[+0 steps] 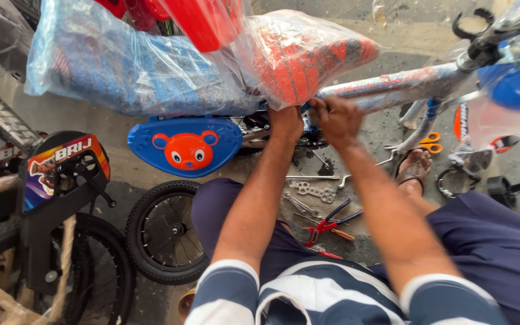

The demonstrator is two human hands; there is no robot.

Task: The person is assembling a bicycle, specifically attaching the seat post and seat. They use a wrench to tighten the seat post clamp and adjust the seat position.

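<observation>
We've got both hands up under the plastic-wrapped orange saddle (308, 57) of the small bicycle, left hand (286, 122) and right hand (334, 118) clenched at its seat post fitting, so next, we judge, comes a tool from the floor, perhaps the red-handled pliers (326, 222).

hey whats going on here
A seated person has both hands on a small plastic-wrapped children's bicycle. The left hand and right hand grip something under the orange saddle, which I can't make out. Pliers, wrenches and orange-handled scissors lie on the concrete floor.
</observation>
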